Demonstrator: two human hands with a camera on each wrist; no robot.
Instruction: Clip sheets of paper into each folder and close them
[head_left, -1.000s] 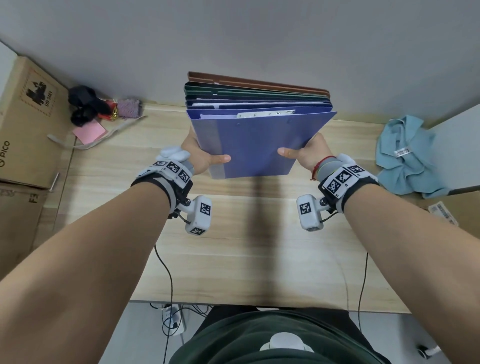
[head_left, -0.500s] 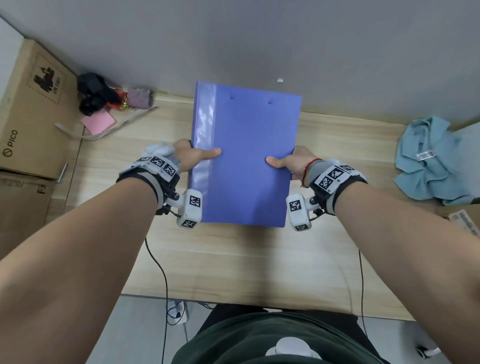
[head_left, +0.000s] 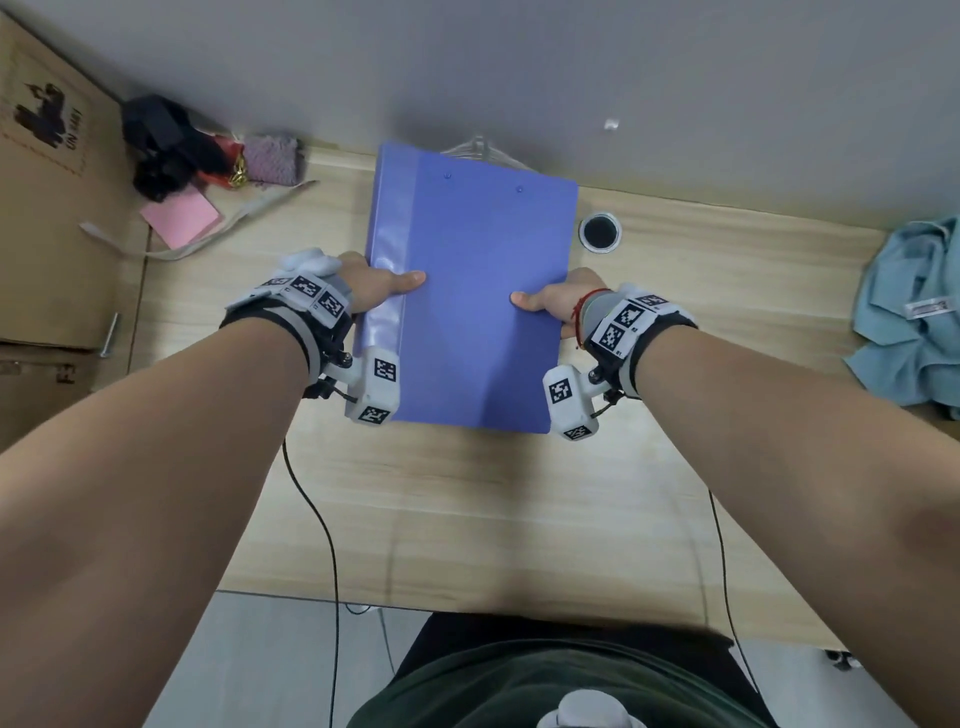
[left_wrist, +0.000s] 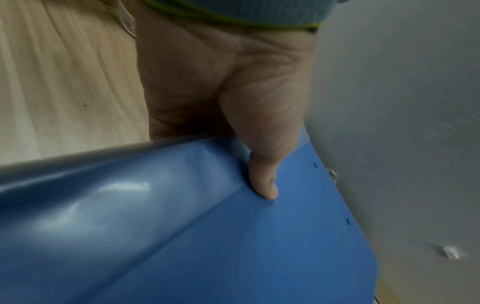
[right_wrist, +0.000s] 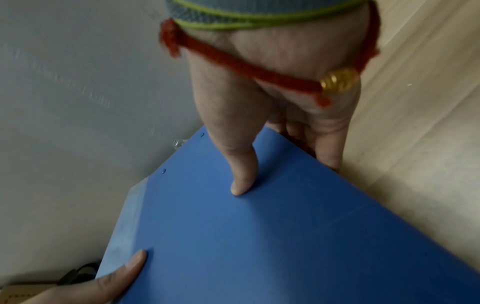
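A closed blue folder (head_left: 472, 291) with a glossy spine strip along its left side is held over the wooden desk (head_left: 467, 519), front cover up. My left hand (head_left: 379, 283) grips its left edge, thumb on top (left_wrist: 262, 185), fingers hidden underneath. My right hand (head_left: 550, 301) grips the right edge the same way, thumb pressed on the cover (right_wrist: 241, 181). The folder (right_wrist: 259, 236) hides whatever lies below it, including the other folders seen before. Two rivets show near its far edge.
A cardboard box (head_left: 47, 208) stands at the left. Pink sticky notes (head_left: 179, 215), a black object (head_left: 166, 145) and a purple pouch (head_left: 272, 158) lie at the back left. A round cable hole (head_left: 600, 232) is right of the folder. A teal cloth (head_left: 909, 312) lies far right.
The folder was tilted edge-on, with a stack of other folders visible behind it. Both hands have since brought it down flat, cover up, and slightly nearer; the stack is no longer visible.
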